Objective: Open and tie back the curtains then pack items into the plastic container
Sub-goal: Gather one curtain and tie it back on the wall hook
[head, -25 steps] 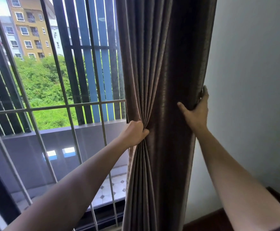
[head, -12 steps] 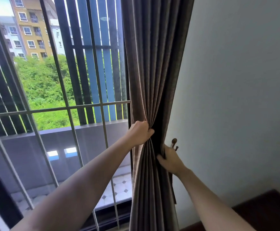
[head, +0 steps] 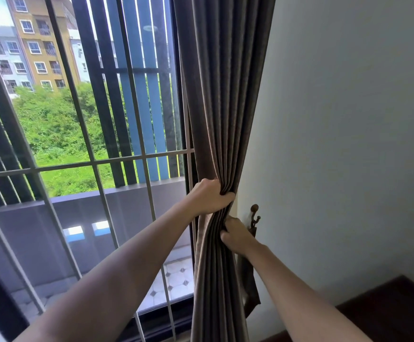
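Near: two bare forearms are seen reaching up from bottom of frame. Dark wooden furniture point(head: 385, 314) is seen bottom-right, against the wall point(head: 348, 144).

Mid: curtain point(head: 225, 95), grey-brown, is gathered into one tight bunch at the window's right edge, just beside the wall. Left hand point(head: 210, 199) is fisted around the bunch at the pinch point, fingers clamped on the folds. Right hand point(head: 236, 234) is placed just below, on the wall side; thumb and fingers are closed on the fabric edge, fingertips partly hidden by folds. A dark metal hook point(head: 254, 215) is mounted on the wall right beside the right hand; a dark fabric strip point(head: 250, 287) hangs below it, touching wall. Contact btwn hand and hook can't be told.

Far: window grille point(head: 90, 166) w/ pale bars, then balcony wall point(head: 53, 218), vertical slats, greenery, apartment bldgs.
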Demonstrator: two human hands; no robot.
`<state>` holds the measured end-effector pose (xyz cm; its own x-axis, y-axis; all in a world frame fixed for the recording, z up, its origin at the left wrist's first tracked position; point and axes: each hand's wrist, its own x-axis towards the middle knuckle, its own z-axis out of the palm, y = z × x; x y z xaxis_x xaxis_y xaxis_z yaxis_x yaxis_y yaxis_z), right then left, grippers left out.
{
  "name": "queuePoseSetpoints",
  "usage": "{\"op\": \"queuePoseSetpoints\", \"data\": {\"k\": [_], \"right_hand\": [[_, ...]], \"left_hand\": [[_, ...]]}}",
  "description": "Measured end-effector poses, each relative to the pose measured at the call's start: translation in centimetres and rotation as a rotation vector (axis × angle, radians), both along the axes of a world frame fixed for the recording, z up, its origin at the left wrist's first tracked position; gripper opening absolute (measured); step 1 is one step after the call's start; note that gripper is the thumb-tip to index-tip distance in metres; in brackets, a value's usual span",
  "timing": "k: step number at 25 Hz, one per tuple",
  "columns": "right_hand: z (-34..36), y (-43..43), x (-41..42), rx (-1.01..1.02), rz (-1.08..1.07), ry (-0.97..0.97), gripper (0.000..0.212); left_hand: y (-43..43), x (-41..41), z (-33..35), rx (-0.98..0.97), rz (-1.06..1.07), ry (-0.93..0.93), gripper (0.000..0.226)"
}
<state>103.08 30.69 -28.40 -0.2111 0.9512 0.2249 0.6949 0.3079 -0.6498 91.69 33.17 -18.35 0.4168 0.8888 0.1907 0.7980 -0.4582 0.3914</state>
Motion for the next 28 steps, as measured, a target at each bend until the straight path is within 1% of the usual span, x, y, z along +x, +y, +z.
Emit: {"op": "queuePoseSetpoints", "data": {"k": [3, 5, 6, 7, 8, 9, 10, 11, 13, 14, 15, 17, 18, 19, 20, 22, 23, 26, 27, 28], "right_hand": [[0.6, -0.3, -1.0, -0.047, -0.009, 0.002, 0.016], [0.7, -0.5, -1.3, -0.08, 0.053, 0.108, 0.021], [0.6, -0.8, -1.4, -0.093, 0.108, 0.236, 0.022], [0.5, -1.1, -1.2, -0.108, 0.153, 0.405, 0.026], [0.6, -1.1, -0.9, -0.148, 0.144, 0.594, 0.03], [0.5, -0.8, -0.5, -0.175, 0.086, 0.715, 0.037], [0.5, -0.3, -0.1, -0.194, 0.021, 0.764, 0.041], [0.3, 0.5, 0.5, -0.177, -0.042, 0.731, 0.036], [0.8, 1.8, 1.2, -0.107, -0.085, 0.65, 0.014], [1.3, 2.3, 1.3, -0.085, -0.072, 0.68, 0.012], [1.8, 2.9, 1.4, -0.086, -0.042, 0.759, 0.022], [2.8, 4.2, 1.9, -0.117, 0.09, 0.874, 0.053], [3.3, 4.8, 2.1, -0.151, 0.157, 0.887, 0.065], [3.7, 5.2, 2.2, -0.205, 0.219, 0.894, 0.073], [4.1, 5.4, 2.2, -0.267, 0.279, 0.892, 0.076], [4.7, 5.3, 2.2, -0.358, 0.375, 0.882, 0.072], [4.9, 5.3, 2.2, -0.4, 0.399, 0.865, 0.071], [5.1, 5.4, 2.0, -0.517, 0.433, 0.842, 0.077], [5.2, 5.5, 1.9, -0.533, 0.421, 0.844, 0.072], [5.3, 5.4, 1.7, -0.543, 0.409, 0.85, 0.063]], "left_hand": [[-0.6, 0.7, 0.2, 0.093, 0.048, 0.057, 0.058], [-0.9, 0.7, 0.2, 0.167, 0.061, 0.077, 0.053], [-0.9, 0.6, 0.2, 0.175, 0.06, 0.072, 0.045], [-0.8, 0.2, 0.2, 0.168, 0.055, 0.068, 0.039], [-0.7, -0.2, 0.3, 0.144, 0.043, 0.068, 0.036], [-0.6, -0.9, 0.3, 0.115, 0.019, 0.076, 0.037], [-0.6, -1.5, 0.4, 0.087, -0.008, 0.081, 0.038], [-0.7, -2.2, 0.5, 0.065, -0.035, 0.079, 0.038], [-1.2, -3.3, 0.6, 0.034, -0.08, 0.072, 0.037], [-1.4, -3.7, 0.7, 0.022, -0.095, 0.069, 0.037], [-1.6, -4.2, 0.7, 0.006, -0.11, 0.062, 0.036], [-1.8, -4.9, 0.7, -0.017, -0.135, 0.043, 0.037], [-1.9, -5.3, 0.7, -0.02, -0.142, 0.041, 0.039], [-1.9, -5.6, 0.8, -0.027, -0.145, 0.041, 0.04], [-2.0, -5.9, 0.7, -0.038, -0.152, 0.037, 0.041], [-2.1, -6.4, 0.7, -0.044, -0.164, 0.038, 0.045], [-2.1, -6.6, 0.7, -0.047, -0.16, 0.041, 0.046], [-2.1, -7.2, 0.7, -0.083, -0.165, 0.0, 0.047], [-2.2, -7.2, 0.8, -0.087, -0.173, -0.008, 0.048], [-2.3, -7.3, 0.9, -0.087, -0.18, -0.012, 0.049]]}}
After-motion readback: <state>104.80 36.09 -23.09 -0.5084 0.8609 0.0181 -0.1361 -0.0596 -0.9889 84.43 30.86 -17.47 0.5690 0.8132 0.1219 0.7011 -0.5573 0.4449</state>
